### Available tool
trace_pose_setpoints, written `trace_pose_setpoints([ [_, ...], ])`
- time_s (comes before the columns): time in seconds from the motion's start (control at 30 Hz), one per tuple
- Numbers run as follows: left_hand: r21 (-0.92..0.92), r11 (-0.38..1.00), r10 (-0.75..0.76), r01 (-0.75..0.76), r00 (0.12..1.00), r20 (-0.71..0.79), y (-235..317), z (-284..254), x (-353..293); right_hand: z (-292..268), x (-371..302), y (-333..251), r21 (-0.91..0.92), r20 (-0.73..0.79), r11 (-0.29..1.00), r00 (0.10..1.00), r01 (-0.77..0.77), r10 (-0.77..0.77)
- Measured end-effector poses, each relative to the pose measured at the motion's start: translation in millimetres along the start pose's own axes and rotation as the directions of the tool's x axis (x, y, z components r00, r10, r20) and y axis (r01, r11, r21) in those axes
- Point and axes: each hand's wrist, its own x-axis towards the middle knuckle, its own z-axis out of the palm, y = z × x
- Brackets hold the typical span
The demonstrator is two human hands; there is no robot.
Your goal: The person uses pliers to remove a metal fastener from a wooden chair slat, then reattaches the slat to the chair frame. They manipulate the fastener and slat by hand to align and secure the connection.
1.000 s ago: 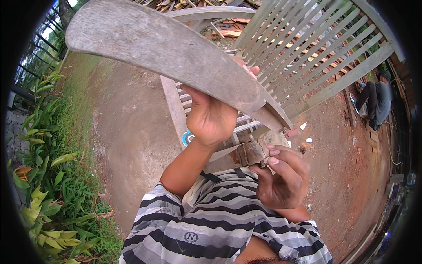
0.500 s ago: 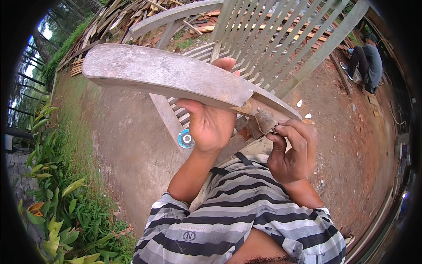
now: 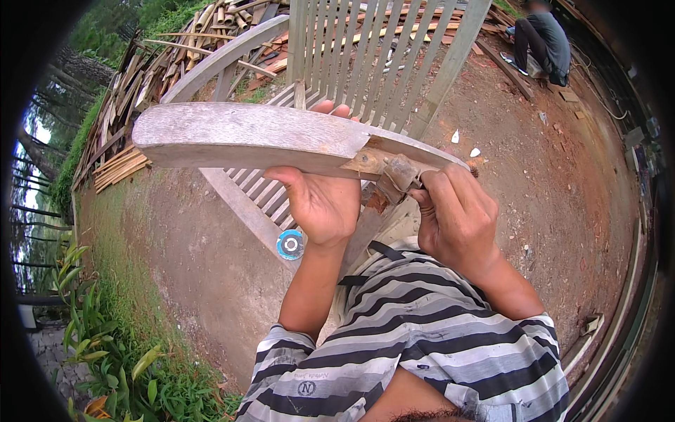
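Note:
A weathered grey wooden chair arm point(image 3: 246, 130), curved and rounded at its far-left end, lies across my view. My left hand point(image 3: 327, 204) holds it from beneath, thumb on the near side and fingertips showing beyond the far edge. Near its right part is a notched patch of bare brown wood. Beside that patch sits a worn brownish piece point(image 3: 401, 174), wrapped or folded; its kind is unclear. My right hand point(image 3: 460, 218) is closed in a pinch at this piece's right edge, and what the fingertips grip is hidden.
A slatted wooden bench point(image 3: 351, 63) stands behind, with a blue-rimmed abrasive disc point(image 3: 290, 245) on its seat frame. Piled boards point(image 3: 119, 141) lie at far left. Another person point(image 3: 541, 46) squats at far right. Green plants point(image 3: 119, 344) edge the left side.
The view has shifted, so the bench and the other person appear farther left. My right hand has turned, its back now showing more, still at the brownish piece. The left hand keeps its hold.

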Motion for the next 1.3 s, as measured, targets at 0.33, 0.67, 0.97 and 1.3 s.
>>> trace_pose_setpoints([
  [0.33, 0.065, 0.997, 0.035, -0.041, 0.995, 0.09, -0.1, -5.4, 1.8, 7.8, -4.4, 3.4, 0.304, -0.028, 0.949, 0.995, -0.084, 0.097],
  [0.67, -0.106, 0.989, -0.095, 0.106, 0.99, 0.105, 19.5, -0.9, -4.1, 42.9, -21.1, -15.9, 0.809, 0.001, 0.523, 0.891, -0.267, 0.454],
  [0.97, 0.28, 0.935, -0.19, 0.216, 0.975, -0.119, 28.9, 15.5, -11.0, 40.4, -16.9, -13.0, 0.723, -0.065, 0.643, 0.901, -0.254, 0.43],
  [1.3, 0.259, 0.963, -0.067, 0.075, 0.997, -0.04, 44.0, 25.0, -4.6, 32.5, -15.0, -14.1, 0.749, -0.051, 0.6, 0.879, -0.281, 0.475],
])
